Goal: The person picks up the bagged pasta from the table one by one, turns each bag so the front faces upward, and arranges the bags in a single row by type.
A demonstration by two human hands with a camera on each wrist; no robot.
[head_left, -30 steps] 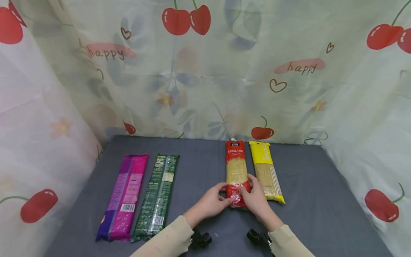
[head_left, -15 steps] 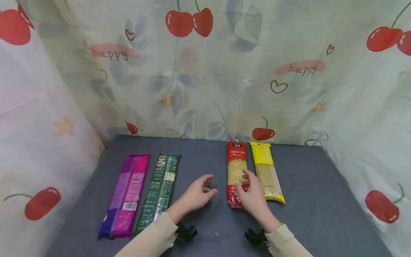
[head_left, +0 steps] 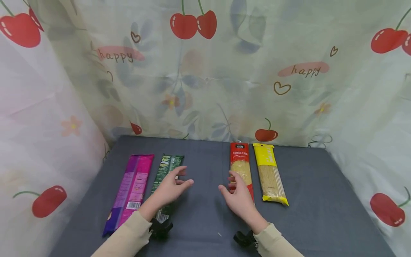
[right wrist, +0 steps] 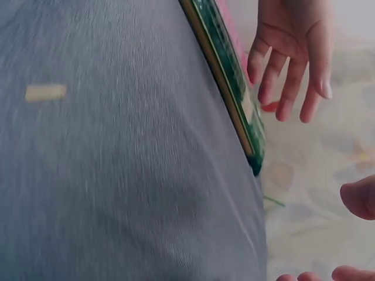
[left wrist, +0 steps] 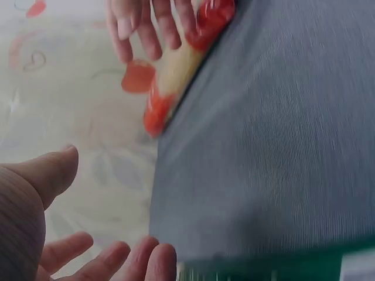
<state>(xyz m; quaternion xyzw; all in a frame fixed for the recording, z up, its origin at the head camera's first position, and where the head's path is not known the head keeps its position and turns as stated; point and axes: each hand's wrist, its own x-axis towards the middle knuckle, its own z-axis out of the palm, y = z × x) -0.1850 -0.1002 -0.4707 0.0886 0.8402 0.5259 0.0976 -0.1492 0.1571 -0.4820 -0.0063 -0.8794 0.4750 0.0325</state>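
Observation:
My left hand [head_left: 168, 189] hovers over the green pasta packet [head_left: 166, 167], fingers relaxed and holding nothing. In the left wrist view its thumb and fingers [left wrist: 53, 170] are spread apart. My right hand [head_left: 239, 198] is raised beside the red spaghetti packet [head_left: 240, 153], overlapping its lower left side in the head view, with nothing in its grasp. The red packet has a clear middle showing pale strands. To its right lies a yellow noodle packet [head_left: 271, 176]. At the far left is a pink and purple packet [head_left: 136, 182] with a barcode.
A dark grey cloth covers the table [head_left: 305, 221]. Cherry-printed curtains [head_left: 205, 100] enclose the back and both sides. Black camera mounts [head_left: 160, 228] sit at the wrists. A small pale scrap [right wrist: 45, 92] lies on the cloth.
Both hands have let go of the red spaghetti packet. The left hand has moved left to above the green packet; the right has lifted and shifted slightly left.

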